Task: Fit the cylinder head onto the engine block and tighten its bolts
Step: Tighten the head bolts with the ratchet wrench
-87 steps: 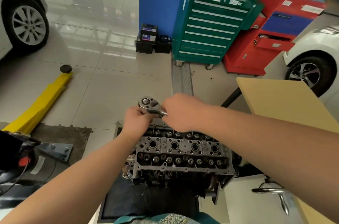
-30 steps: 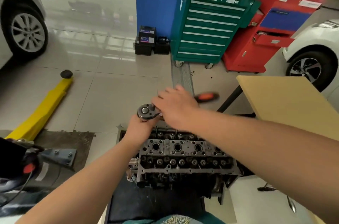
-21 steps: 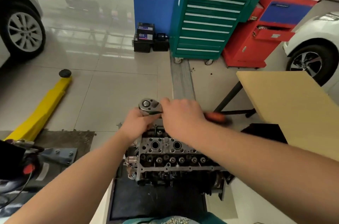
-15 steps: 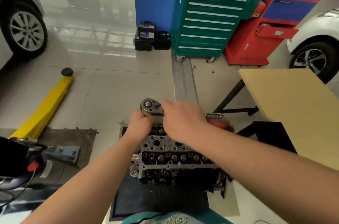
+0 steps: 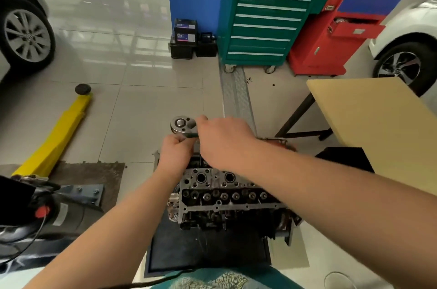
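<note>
Both hands (left hand point(image 5: 176, 150), right hand point(image 5: 224, 141)) hold ratchet point(image 5: 183, 126) over cylinder head point(image 5: 222, 188).

No legible text anywhere. Labels on top of the green tool cabinet point(image 5: 267, 16), white stickers on the red cabinet point(image 5: 350, 19) just right of it, and a printed box point(image 5: 185, 33) left of the green cabinet: all too blurred to read.

Bright, even light; glossy floor point(image 5: 99, 35) glare; edges warped, blurred.
</note>
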Motion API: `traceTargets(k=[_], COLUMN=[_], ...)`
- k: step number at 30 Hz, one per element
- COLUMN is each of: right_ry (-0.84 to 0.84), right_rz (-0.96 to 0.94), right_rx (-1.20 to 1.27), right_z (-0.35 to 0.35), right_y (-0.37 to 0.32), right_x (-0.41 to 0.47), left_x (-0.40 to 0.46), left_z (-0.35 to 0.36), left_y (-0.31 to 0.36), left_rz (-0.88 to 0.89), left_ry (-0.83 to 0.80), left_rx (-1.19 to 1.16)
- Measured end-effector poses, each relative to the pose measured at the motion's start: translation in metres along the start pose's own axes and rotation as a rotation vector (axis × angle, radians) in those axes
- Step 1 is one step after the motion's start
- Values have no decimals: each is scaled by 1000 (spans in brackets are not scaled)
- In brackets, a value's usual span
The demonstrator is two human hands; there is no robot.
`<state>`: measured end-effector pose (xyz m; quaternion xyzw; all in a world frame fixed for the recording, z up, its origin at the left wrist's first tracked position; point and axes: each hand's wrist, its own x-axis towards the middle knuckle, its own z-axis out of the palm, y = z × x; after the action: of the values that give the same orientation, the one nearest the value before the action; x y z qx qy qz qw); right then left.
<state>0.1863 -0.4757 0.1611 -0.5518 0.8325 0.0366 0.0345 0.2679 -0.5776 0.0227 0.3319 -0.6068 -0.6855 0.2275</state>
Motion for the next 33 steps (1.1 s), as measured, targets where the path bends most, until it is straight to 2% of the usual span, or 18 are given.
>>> traceTargets(k=[2,5,7,9,12,15,18,22,24,26,28,30,33], right_ry=[30,8,21,8,-116,-178,-102,-7,15,-7,-113,-188,-150], right_rz=[-127,-307,-265,-108,3,-37,-101,-167,-83,-24,-67,-129,-158], right_rx=[-43,-148,-217,-284,-177,-96,-152,-204,-206,-142,-96,-72,-106], right_z=[-5,-16,-22,-21,-4,-6,-17,-23,-18,-8,0,-1,-8], right_y=[13,31,26,14,5,6,18,19,12,11,12,14,22], right_x=[25,50,48,34,-9,-21,17,43,27,-3,-30,-33,1], left_x=[1,-1,-2,1,5,0,-2,-4,1,7,7,3,-3], left_z=[2,4,3,-4,-13,-4,1,1,-3,-8,-11,-8,-2], left_y=[0,-3,-1,3,-1,-5,-5,-7,-2,0,-7,-19,-19], left_rz=[21,44,77,88,29,-33,-47,25,58,45,7,-32,-15], left_ry=[-8,-129,-155,-142,-130,-103,-42,-166,-158,-195,-215,-159,-118], left_rx=[-15,134,145,115,145,105,16,127,102,115,208,232,129])
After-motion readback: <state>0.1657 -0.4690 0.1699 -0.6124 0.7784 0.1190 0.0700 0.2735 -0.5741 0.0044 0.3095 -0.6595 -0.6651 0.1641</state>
